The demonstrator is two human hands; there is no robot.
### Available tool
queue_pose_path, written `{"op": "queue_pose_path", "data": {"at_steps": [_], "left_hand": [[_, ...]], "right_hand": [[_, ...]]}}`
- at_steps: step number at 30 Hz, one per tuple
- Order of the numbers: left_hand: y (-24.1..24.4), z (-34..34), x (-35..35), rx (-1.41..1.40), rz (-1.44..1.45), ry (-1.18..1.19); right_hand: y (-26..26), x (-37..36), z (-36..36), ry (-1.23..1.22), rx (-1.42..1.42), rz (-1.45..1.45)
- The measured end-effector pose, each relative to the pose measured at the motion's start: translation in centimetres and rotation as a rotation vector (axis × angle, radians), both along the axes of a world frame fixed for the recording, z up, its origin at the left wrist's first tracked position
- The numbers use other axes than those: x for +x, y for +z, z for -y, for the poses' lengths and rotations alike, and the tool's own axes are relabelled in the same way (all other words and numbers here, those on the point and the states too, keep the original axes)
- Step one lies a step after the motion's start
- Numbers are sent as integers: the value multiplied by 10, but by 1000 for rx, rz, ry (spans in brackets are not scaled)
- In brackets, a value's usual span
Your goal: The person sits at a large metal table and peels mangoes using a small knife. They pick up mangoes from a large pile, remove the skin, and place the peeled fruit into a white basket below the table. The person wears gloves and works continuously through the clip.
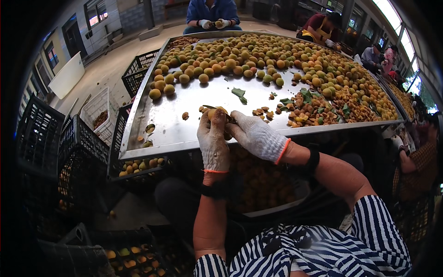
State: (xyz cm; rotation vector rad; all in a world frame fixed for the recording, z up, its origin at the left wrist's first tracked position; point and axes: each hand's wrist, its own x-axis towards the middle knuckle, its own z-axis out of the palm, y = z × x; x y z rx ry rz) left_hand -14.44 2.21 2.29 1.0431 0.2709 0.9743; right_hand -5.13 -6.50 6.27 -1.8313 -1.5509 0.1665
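My left hand [215,143], in a stained white knit glove with an orange cuff, grips a yellow apricot [211,113] just above the near rim of the metal tray table [193,121]. In a matching glove, my right hand [258,133] meets it from the right, fingertips bent in against the fruit. A thin dark edge shows at the top of the fruit; whether it is a blade or a leaf is unclear. What lies between my right fingers is hidden. Several brown apricot pits [263,113] and a green leaf [239,95] lie beyond my hands.
Whole apricots [230,64] cover the table's far side; a heap of pits [315,109] lies to the right. Black plastic crates [83,138] and a white basket [100,110] stand left. Below the rim sits a container of fruit [266,187]. A co-worker [213,14] sits opposite.
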Motion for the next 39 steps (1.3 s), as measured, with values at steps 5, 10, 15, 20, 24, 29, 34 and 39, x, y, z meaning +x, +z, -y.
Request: {"op": "queue_pose_path", "data": {"at_steps": [5,10,15,20,24,29,34,39], "left_hand": [[1,3,2,-161,141,52],[-6,-5,4,-334,111,-66],[3,-6,2,-459,160,-186],[7,-11,1,-473,162,-96],[-5,-10,3,-172,59,46],[-22,-12,25,-24,153,258],[-17,-14,26,-285,345,3],[-11,-1,17,-2,206,84]], "right_hand": [[-4,-12,4,-63,-70,51],[-9,-14,-2,-84,-78,157],[-21,-9,-12,-94,-82,297],[-7,-8,-10,-8,-72,325],[-5,-1,-9,-11,-104,301],[-15,0,-16,42,7,-1],[-13,2,-20,167,8,-446],[28,-3,13,72,-349,-761]]}}
